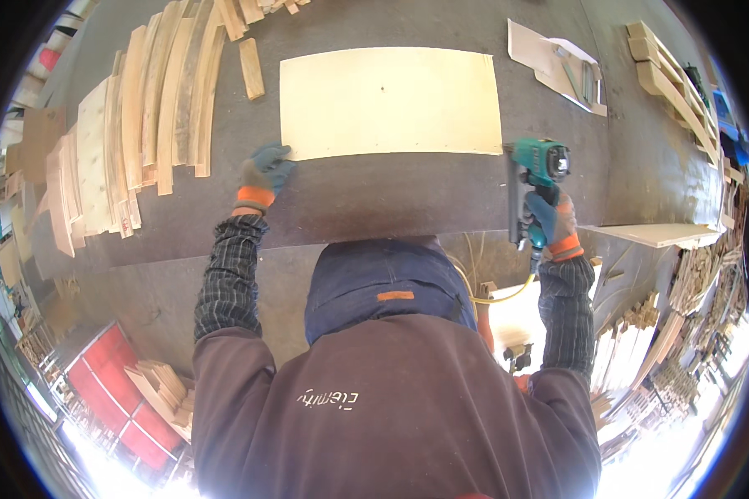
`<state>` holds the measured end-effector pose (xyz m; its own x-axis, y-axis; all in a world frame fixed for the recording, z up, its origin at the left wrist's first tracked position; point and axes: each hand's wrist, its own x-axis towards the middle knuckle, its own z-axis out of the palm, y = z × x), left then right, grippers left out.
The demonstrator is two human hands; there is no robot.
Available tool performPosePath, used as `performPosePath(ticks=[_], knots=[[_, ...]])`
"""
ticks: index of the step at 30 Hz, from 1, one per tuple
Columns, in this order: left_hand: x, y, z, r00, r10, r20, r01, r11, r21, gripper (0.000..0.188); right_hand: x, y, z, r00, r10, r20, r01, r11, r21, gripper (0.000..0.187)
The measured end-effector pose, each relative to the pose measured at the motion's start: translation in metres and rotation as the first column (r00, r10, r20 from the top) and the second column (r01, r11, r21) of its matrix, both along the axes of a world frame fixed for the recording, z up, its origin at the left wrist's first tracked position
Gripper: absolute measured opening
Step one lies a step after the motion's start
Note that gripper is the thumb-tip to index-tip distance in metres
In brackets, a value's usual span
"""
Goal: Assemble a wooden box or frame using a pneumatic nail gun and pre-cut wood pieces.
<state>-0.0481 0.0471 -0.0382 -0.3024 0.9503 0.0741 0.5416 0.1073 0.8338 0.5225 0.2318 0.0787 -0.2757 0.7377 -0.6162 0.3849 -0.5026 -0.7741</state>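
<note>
Here's the left hand (268,170), in a blue-and-orange glove, its fingers at the near left corner of a pale rectangular board (389,104); pinching or just resting, I can't tell! The board lies flat on the dark, smooth tabletop (366,195). Across to the right hand (554,220), gloved alike, wrapped around a teal-and-black nail gun (543,162), nose right by the board's near right corner! Long, light-brown wooden strips (154,91) lie off to the left.
</note>
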Motion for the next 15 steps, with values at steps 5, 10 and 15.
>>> performPosePath(ticks=[5,10,15], knots=[[0.016,0.012,0.006,0.995,-0.056,-0.082,0.040,0.982,-0.184,0.032,0.082,0.025,-0.085,0.731,-0.147,0.667,-0.318,0.791,0.523,0.030],[0.037,-0.010,0.023,0.958,0.109,0.265,0.026,0.887,-0.462,0.031,0.181,0.040,-0.142,0.486,-0.250,0.837,-0.504,0.702,0.503,0.023],[-0.014,0.008,0.060,0.975,0.220,-0.023,-0.209,0.880,-0.426,0.035,0.138,0.030,-0.165,0.446,-0.199,0.873,-0.442,0.799,0.408,0.021]])
